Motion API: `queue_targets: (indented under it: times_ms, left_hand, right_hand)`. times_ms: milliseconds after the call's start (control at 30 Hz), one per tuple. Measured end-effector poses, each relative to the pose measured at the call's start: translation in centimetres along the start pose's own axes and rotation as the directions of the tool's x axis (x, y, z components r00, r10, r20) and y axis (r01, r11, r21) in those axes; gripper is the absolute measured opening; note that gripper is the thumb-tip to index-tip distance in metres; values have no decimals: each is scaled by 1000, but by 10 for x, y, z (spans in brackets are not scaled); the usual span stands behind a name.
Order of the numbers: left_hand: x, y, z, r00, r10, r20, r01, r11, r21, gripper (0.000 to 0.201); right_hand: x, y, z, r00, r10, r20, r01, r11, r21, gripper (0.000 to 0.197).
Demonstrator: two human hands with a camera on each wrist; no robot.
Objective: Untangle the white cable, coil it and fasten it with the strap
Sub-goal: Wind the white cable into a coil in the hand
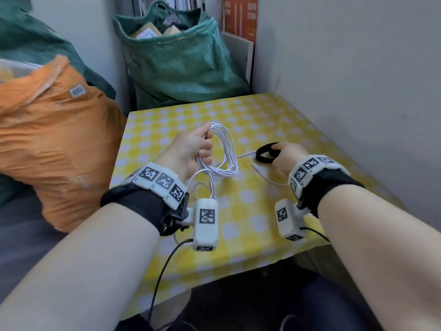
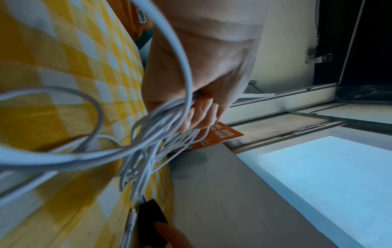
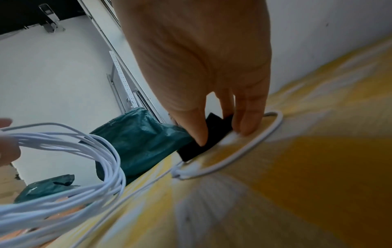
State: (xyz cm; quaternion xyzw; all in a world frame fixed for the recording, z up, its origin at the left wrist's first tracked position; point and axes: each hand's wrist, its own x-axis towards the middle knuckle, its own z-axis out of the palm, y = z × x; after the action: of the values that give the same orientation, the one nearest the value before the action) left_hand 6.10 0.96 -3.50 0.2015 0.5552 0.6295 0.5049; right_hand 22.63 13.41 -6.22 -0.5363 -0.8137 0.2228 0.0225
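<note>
Soft even daylight, faint shadows, wide-angle bending at edges, motion blur and dimness in both wrist views.

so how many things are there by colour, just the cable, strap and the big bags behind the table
white: 1, the white cable coiled in the left hand
black: 1, the strap under the right hand
green: 1, the green bag
orange: 1, the orange bag
total: 4

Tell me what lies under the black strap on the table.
The black strap sits on the yellow checked tablecloth, pinched by the right hand. A loose end of the white cable runs up to its edge; whether it passes underneath is hidden.
</note>
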Motion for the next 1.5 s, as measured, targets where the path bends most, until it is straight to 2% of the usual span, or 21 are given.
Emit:
queue_targets:
  times_ms: [67, 100, 133, 200, 267, 333, 367, 433, 533, 567, 633, 733, 800, 900, 1100, 1167, 1267, 1367, 1400, 1500]
  left_hand:
    - [9, -7, 2, 1000, -16, -11, 16, 1000, 7, 37]
    - [13, -9, 2, 1000, -24, -15, 24, 1000, 10, 37]
    - [16, -12, 2, 999, -30, -20, 30, 999, 13, 36]
    - [20, -14, 2, 999, -39, -28, 39, 999, 11, 36]
    - [21, -15, 3, 999, -41, -31, 42, 999, 8, 36]
    - [21, -15, 3, 999, -39, -36, 40, 999, 10, 36]
    - [20, -15, 3, 999, -38, -39, 38, 999, 10, 36]
    - [18, -15, 2, 999, -30, -42, 30, 1000, 0, 36]
    - [13, -16, 1, 999, -4, -43, 2, 999, -42, 35]
    - [10, -16, 2, 999, 12, -42, -15, 998, -58, 35]
    - [3, -13, 3, 998, 54, -37, -57, 995, -84, 36]
    - [-11, -5, 6, 993, 119, -5, -118, 986, -120, 38]
    - [-22, 2, 4, 986, 164, 21, -159, 976, -147, 38]
    - [-38, 12, -1, 970, 241, 13, -237, 960, -148, 38]
    - [-69, 29, -25, 946, 320, -57, -325, 922, -209, 38]
    - [-76, 34, -31, 943, 325, -69, -332, 915, -227, 39]
    - [-85, 37, -37, 940, 332, -78, -341, 910, -234, 40]
    - [-92, 40, -44, 936, 340, -91, -352, 903, -249, 40]
    - [-94, 42, -46, 934, 342, -100, -356, 899, -255, 40]
    - [-101, 48, -56, 932, 335, -134, -360, 892, -272, 40]
  right_hand:
    - [3, 2, 1, 999, -24, 30, 27, 997, -76, 20]
    - [6, 4, 2, 999, -36, 11, 36, 996, -79, 21]
    - [10, 7, 4, 999, -36, -29, 35, 999, -17, 21]
    - [15, 13, 7, 992, 9, -126, 18, 977, 212, 22]
    - [20, 19, 5, 961, 92, -262, 17, 923, 384, 24]
    - [22, 28, -1, 925, 198, -325, -23, 880, 474, 26]
    - [23, 31, -4, 920, 234, -315, -54, 870, 489, 27]
    - [23, 40, -7, 944, 256, -210, -143, 887, 440, 31]
    - [13, 43, -11, 956, 266, -125, -202, 904, 376, 59]
    - [8, 40, -13, 957, 251, -145, -174, 898, 405, 60]
    - [-5, 25, -14, 973, 171, -157, -74, 870, 487, 49]
    - [-33, -14, -13, 996, -92, -21, 85, 776, 625, 27]
    - [-56, -45, -11, 962, -270, 49, 167, 719, 675, 27]
    - [-79, -78, -5, 914, -392, 108, 232, 721, 653, 36]
    - [-109, -111, 2, 874, -480, 71, 336, 704, 626, 30]
    - [-118, -119, 3, 872, -483, 83, 345, 725, 595, 34]
    - [-129, -128, 5, 868, -468, 167, 299, 761, 576, 35]
    - [-137, -132, 6, 855, -459, 243, 290, 810, 511, 18]
    - [-138, -132, 6, 854, -458, 245, 304, 823, 479, 12]
    - [-133, -126, 6, 885, -426, 190, 338, 866, 368, 19]
